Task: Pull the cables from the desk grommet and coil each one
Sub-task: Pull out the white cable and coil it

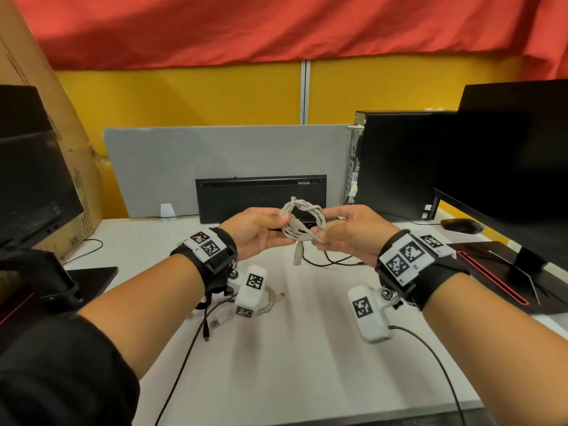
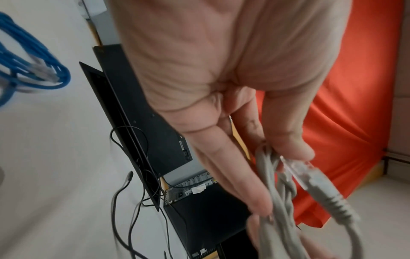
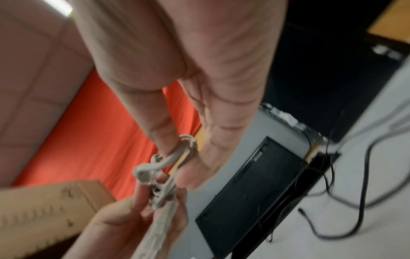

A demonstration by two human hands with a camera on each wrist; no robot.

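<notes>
A grey network cable (image 1: 302, 221), wound into a small twisted coil, is held above the white desk (image 1: 292, 364) in front of the open black grommet lid (image 1: 261, 195). My left hand (image 1: 282, 224) pinches the coil's left side; in the left wrist view the left hand (image 2: 277, 175) has thumb and fingers on the strands beside a clear plug (image 2: 310, 177). My right hand (image 1: 322, 230) pinches the right side, and in the right wrist view the right hand (image 3: 179, 161) has its fingertips closed on the loops. One plug (image 1: 297, 256) dangles below. Thin black cables (image 1: 329, 261) run out of the grommet.
A white cable bundle (image 1: 270, 299) and a dark red cable (image 1: 206, 327) lie by my left wrist; a blue cable coil (image 2: 33, 70) lies farther left. A PC tower (image 1: 399, 161), a monitor (image 1: 507, 155) and a mouse (image 1: 461, 226) stand right; a second monitor (image 1: 30, 179) and a cardboard box (image 1: 76, 179) stand left.
</notes>
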